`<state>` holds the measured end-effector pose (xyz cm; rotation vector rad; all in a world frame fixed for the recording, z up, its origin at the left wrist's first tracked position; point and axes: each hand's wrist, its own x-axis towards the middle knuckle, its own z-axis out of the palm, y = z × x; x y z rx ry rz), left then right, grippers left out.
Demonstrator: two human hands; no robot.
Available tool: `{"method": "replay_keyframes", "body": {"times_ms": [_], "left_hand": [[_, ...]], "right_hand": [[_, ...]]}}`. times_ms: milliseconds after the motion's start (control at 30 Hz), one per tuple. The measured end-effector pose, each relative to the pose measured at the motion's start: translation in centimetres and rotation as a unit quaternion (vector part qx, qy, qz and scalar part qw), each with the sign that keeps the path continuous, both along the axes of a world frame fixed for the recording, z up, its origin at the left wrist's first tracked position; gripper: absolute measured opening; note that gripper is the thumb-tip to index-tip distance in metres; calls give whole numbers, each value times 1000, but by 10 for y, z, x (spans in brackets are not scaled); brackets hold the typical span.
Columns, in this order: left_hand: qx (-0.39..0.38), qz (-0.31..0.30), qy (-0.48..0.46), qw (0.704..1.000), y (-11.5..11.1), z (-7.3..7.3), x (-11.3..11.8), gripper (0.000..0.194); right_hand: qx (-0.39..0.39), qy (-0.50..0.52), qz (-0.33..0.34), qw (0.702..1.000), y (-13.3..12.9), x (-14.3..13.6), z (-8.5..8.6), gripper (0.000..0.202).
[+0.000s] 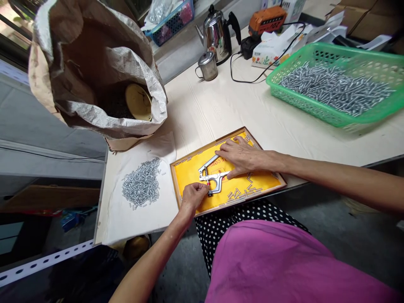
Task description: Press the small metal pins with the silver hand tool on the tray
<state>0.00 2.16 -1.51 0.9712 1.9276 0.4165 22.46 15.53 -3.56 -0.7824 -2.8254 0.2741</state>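
A silver hand plier point(217, 180) with a red-tipped jaw lies over a yellow-lined shallow tray point(175, 179). My right hand point(238, 155) is wrapped around its handles at the tray's right half. At the jaw's left side, my left hand point(195, 195) has thumb and forefinger pinched together; what they hold is too small to make out. Small metal pins point(244, 193) are scattered along the tray's front edge, with others by its rim. Left of the tray, a pile of small metal pieces point(142, 184) rests on a white cloth point(115, 223).
A large open sack point(94, 122) stands at the back left, a yellow bowl point(138, 102) inside. A green basket point(318, 115) of metal pieces point(337, 88) is at the right. Behind are a metal cup point(208, 67), kettle point(217, 35), black cable and orange battery point(267, 20).
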Motion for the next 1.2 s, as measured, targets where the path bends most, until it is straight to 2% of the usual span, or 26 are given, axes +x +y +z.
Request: {"method": "replay_keyframes", "body": {"times_ms": [100,167,267,333,433,567,633,733,900,967,1033,1200], "left_hand": [[9,-37,35,999,-3,5,0,32],[72,-78,112,988,-6,11,4,31],[215,-188,235,929,-3,21,16,28],[273,-280,270,880,7,23,24,43],[266,-383,271,842,27,20,29,62],[219,-453,278,818,42,16,27,71],[223,-472,292,802,43,17,28,71],[225,-486,311,785,40,19,33,60],[219,-468,323,793,40,19,35,25],[215,-462,312,802,41,17,33,14],[216,-459,297,809,42,15,30,13],[232,-430,289,824,41,13,25,18]], "right_hand": [[-8,-8,3,1000,-4,2,4,63],[-13,-6,15,1000,-7,3,7,52],[-8,11,29,999,-16,3,8,43],[-2,17,31,999,-22,1,8,44],[2,11,28,1000,-28,0,10,52],[6,-19,4,1000,-31,4,17,60],[15,-32,-9,999,-33,7,21,52],[30,-40,-27,998,-40,5,20,39],[22,-36,-35,998,-46,-8,5,10],[12,-33,-19,999,-47,-12,-2,12],[4,-34,-3,999,-47,-15,-5,15],[23,-23,-19,999,-43,-11,2,15]]}}
